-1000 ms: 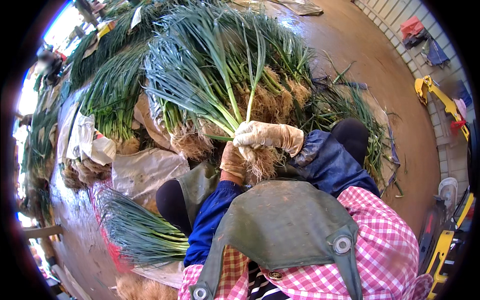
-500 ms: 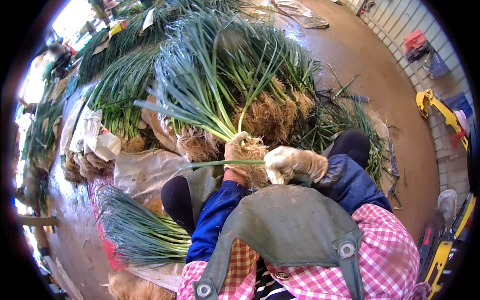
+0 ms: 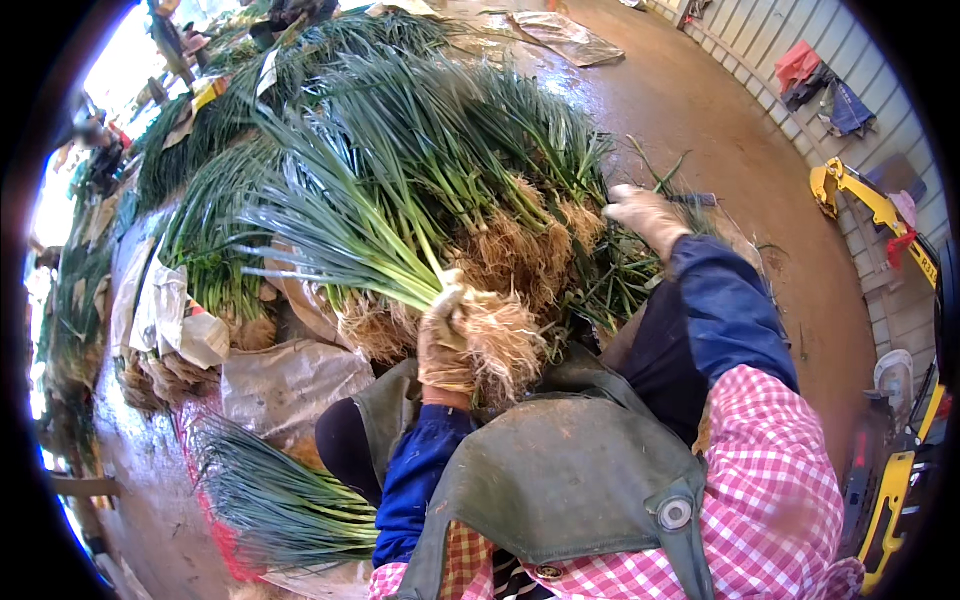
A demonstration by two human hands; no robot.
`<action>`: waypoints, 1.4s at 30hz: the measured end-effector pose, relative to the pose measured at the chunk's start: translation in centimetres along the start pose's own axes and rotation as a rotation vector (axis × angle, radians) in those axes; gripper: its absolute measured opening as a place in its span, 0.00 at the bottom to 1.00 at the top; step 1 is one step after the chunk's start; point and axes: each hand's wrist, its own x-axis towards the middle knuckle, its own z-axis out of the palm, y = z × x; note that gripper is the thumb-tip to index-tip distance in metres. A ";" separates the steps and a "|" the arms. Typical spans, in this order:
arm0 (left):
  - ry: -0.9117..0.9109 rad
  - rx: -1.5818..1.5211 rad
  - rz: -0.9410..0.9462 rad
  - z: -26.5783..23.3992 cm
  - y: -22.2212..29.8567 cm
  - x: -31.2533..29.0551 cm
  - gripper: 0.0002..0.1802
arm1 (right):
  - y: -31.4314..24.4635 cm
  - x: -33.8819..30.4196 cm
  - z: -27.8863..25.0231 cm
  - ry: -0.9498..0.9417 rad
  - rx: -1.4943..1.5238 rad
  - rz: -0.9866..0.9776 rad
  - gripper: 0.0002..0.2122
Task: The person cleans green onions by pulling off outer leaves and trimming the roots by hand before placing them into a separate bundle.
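Note:
Gripped in my gloved left hand [image 3: 447,345] is a bunch of green onions [image 3: 385,250]. Its pale stringy roots [image 3: 500,345] hang to the right of the fist, and the green leaves fan out to the far left. Out to the right, my gloved right hand [image 3: 648,218] reaches over loose leaves [image 3: 612,290], fingers stretched out and nothing visible in them. A big heap of green onions [image 3: 450,140] with tangled tan roots [image 3: 515,250] lies just beyond both hands.
Left of my knee rests a separate bundle of trimmed green onions [image 3: 290,500] on red netting. More rows of onions [image 3: 225,225] and white sacking [image 3: 165,310] lie farther left. Yellow machinery [image 3: 880,200] stands at the right, near a tiled wall [image 3: 740,60].
My right hand has moved from beside the roots to the far right, and the single green leaf it held is no longer seen in it. The left hand keeps the bunch, its roots now more exposed.

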 end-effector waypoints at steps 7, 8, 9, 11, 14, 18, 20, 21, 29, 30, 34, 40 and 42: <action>0.121 -0.083 -0.282 1.9 -5.8 2.3 0.15 | -5.2 6.4 8.8 -0.033 0.029 0.258 0.32; 0.142 -0.061 -0.249 1.8 -4.9 1.8 0.15 | -7.4 6.9 8.3 -0.048 0.072 0.340 0.31; 0.159 -0.037 -0.220 2.0 -4.0 1.3 0.16 | -8.4 6.4 7.4 -0.074 -0.048 0.211 0.30; 0.100 -0.084 -0.229 1.7 -2.8 0.6 0.20 | -9.4 5.7 4.6 -0.054 0.262 0.026 0.31; -0.029 -0.121 -0.202 1.6 -1.9 0.1 0.19 | -12.7 2.7 1.5 -0.073 0.599 -0.057 0.30; -0.139 -0.065 -0.233 2.5 -4.5 2.0 0.22 | -8.8 2.6 7.0 -0.088 0.931 -0.048 0.35; -0.145 -0.107 -0.212 3.1 -4.0 1.4 0.23 | -9.4 2.1 7.8 -0.122 1.075 -0.084 0.35; -0.150 -0.128 -0.204 3.2 -4.0 1.3 0.23 | -9.7 1.6 8.2 -0.131 1.275 -0.144 0.33; 0.044 -0.241 -0.141 -1.6 -6.2 3.3 0.15 | -16.5 -3.3 10.7 0.077 0.697 -0.436 0.17; 0.014 -0.225 -0.125 -1.5 -6.1 2.9 0.15 | -17.1 -3.4 11.0 0.022 0.801 -0.372 0.17; -0.048 -0.241 -0.151 -1.3 -5.6 2.0 0.15 | -17.8 -2.9 11.9 -0.273 1.341 -0.100 0.15; -0.010 -0.278 -0.141 -2.2 -4.5 2.0 0.14 | -19.5 -2.2 11.2 -0.322 1.055 0.190 0.10; -0.076 0.030 0.046 -2.3 -5.3 2.1 0.14 | -18.4 -0.1 11.3 -0.124 0.736 0.118 0.13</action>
